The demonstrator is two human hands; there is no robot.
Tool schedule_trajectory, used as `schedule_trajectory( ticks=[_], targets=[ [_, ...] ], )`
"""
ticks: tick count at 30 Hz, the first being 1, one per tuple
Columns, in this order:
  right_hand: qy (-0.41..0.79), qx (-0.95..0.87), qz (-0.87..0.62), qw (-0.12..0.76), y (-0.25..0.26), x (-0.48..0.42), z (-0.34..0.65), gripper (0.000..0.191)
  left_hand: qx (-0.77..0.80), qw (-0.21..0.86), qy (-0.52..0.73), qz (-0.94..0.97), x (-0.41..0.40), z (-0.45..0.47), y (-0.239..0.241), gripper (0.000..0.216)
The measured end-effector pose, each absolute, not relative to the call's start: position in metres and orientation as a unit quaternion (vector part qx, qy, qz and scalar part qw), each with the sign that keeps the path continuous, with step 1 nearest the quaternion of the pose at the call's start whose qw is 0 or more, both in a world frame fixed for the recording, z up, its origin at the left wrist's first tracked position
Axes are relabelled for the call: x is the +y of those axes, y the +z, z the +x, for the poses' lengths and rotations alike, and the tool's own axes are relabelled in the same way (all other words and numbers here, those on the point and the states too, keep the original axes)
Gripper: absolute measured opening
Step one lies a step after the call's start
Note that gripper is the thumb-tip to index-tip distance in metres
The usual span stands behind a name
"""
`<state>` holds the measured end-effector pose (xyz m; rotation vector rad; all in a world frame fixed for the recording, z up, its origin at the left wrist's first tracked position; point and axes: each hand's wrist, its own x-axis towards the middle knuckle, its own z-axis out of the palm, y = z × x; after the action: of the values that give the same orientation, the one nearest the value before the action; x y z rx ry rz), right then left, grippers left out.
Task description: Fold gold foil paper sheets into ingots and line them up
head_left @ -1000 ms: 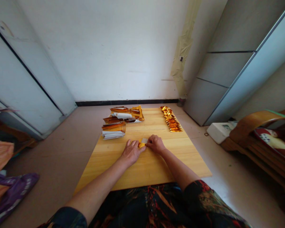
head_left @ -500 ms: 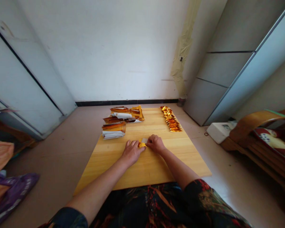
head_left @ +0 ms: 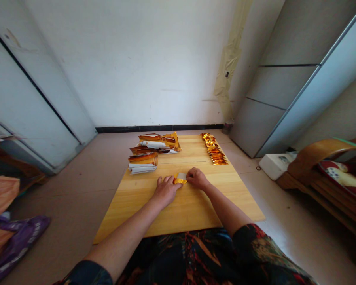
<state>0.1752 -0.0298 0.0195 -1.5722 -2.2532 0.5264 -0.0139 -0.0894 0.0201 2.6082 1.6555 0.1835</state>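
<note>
A small sheet of gold foil paper (head_left: pixel 180 181) with a pale back lies on the wooden table, partly folded so both sides show. My left hand (head_left: pixel 166 191) holds its left end, thumb along the near edge and fingers over the far side. At the right end, the closed fingers of my right hand (head_left: pixel 198 179) pinch the sheet's edge. Both hands rest low over the middle of the table, and the fingertips partly hide the paper.
Stacks of gold and white paper sheets (head_left: pixel 142 163) lie at the table's far left. A row of folded gold foil pieces (head_left: pixel 215 150) runs along the far right. The wooden table (head_left: pixel 154 221) ends close to my lap. A wall stands behind it.
My right hand has shifted slightly to the right. More of the gold foil strip and pale side shows between my hands. The left hand has barely moved.
</note>
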Motion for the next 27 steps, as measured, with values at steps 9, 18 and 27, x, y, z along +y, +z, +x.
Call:
schedule_trajectory(
  ticks=[9,18,27],
  targets=[
    [0.176,-0.776,-0.588,0.145,0.0222,-0.0341,0.1683,0.017,0.528,0.023,0.065,0.846,-0.0872,-0.0151,0.0202,0.033],
    [0.25,-0.747,-0.592,0.171,0.0203,-0.0256,0.1746,0.023,0.528,0.023,0.061,0.846,-0.0889,-0.014,0.0255,0.032],
    [0.204,-0.752,-0.61,0.146,0.0253,-0.0321,0.1671,0.017,0.526,0.02,0.062,0.848,-0.0884,-0.0135,0.0233,0.034]
  ],
)
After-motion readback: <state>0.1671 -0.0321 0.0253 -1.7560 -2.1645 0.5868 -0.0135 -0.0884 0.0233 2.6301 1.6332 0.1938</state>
